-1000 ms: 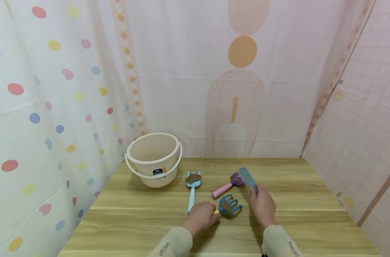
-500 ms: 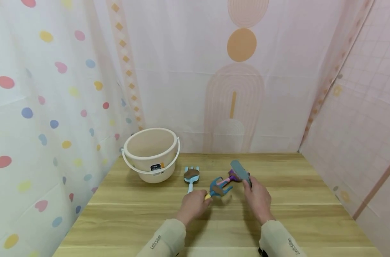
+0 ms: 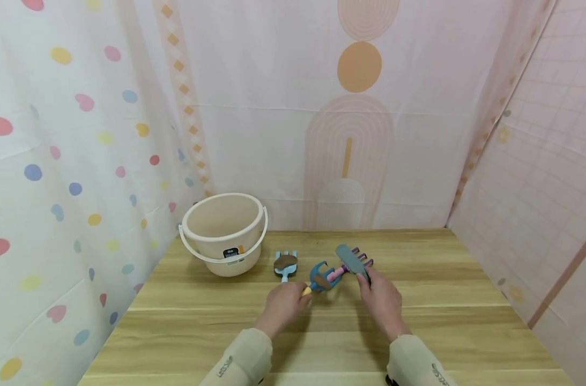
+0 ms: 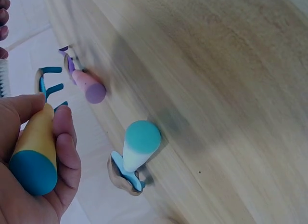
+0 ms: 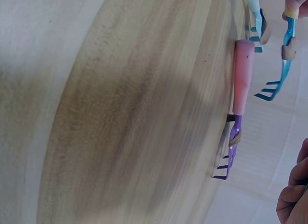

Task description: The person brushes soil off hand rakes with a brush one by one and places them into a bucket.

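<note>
My left hand [image 3: 283, 304] grips the yellow handle [image 4: 36, 147] of a small hand rake whose blue tined head [image 3: 319, 277] carries a brown patch. The rake is held above the table. My right hand [image 3: 381, 301] holds a brush [image 3: 350, 259] with a grey-blue back, near the rake's head; its pale bristles [image 4: 4, 79] show in the left wrist view. Below them on the table lies a purple rake with a pink handle [image 5: 243, 74], partly covered by the brush in the head view. Left of it lies a light-blue rake [image 3: 285, 264], also with a brown patch.
A cream bucket [image 3: 225, 236] with its white handle hanging at the front stands at the back left of the wooden table [image 3: 331, 348]. Patterned curtains [image 3: 254, 107] hang behind and on both sides.
My left hand has lifted the blue rake from near the table and brought it away and leftward. My right hand has moved the brush left, towards the rake. The view has shifted slightly.
</note>
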### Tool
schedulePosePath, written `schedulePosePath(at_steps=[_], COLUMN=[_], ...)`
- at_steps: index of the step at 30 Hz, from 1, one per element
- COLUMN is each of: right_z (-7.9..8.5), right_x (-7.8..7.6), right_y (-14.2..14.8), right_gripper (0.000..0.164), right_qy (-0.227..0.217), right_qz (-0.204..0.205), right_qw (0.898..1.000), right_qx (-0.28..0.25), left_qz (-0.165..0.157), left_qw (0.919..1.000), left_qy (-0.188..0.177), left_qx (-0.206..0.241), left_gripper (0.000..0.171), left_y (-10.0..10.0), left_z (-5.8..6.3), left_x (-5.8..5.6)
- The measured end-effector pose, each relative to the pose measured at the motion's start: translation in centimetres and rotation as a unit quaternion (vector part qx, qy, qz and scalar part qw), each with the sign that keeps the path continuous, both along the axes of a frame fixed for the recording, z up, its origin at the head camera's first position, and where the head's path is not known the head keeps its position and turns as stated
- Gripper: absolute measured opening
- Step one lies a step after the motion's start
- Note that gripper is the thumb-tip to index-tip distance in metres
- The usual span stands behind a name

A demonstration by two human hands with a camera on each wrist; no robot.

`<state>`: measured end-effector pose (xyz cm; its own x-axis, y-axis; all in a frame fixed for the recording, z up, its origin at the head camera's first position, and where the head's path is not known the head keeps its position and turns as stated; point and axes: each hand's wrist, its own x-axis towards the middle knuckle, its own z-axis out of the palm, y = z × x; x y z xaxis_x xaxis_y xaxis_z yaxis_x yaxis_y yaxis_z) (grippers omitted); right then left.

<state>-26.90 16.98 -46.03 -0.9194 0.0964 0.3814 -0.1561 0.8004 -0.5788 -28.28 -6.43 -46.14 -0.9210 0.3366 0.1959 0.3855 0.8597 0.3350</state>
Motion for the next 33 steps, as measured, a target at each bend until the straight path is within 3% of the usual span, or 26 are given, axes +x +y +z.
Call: schedulePosePath(at_steps=[11, 21, 29, 33], right_z=[0.7, 1.3, 1.5, 1.6], right_x=[0.3, 0.5, 0.5, 0.4], right_y=[-0.7, -1.2, -1.6, -1.8], right_gripper=[0.019, 0.03, 0.036, 0.032], right_qy=[0.026, -0.013, 0.0, 0.006], right_qz=[0.028, 0.049, 0.068, 0.087], right_qw=[0.998, 0.993, 0.988, 0.984], right_qx=[0.046, 0.107, 0.136, 0.153], left_qz=[0.012, 0.011, 0.009, -0.005], left_qw=[0.9993, 0.9989, 0.9991, 0.9993], left_qy=[0.03, 0.03, 0.003, 0.011], left_qx=[0.021, 0.035, 0.04, 0.035], left_gripper=[0.023, 0.022, 0.019, 0.015], left_y=[-0.4, -0.7, -0.8, -0.6], left_z=[0.2, -0.1, 0.1, 0.3], left_x=[0.2, 0.1, 0.2, 0.4])
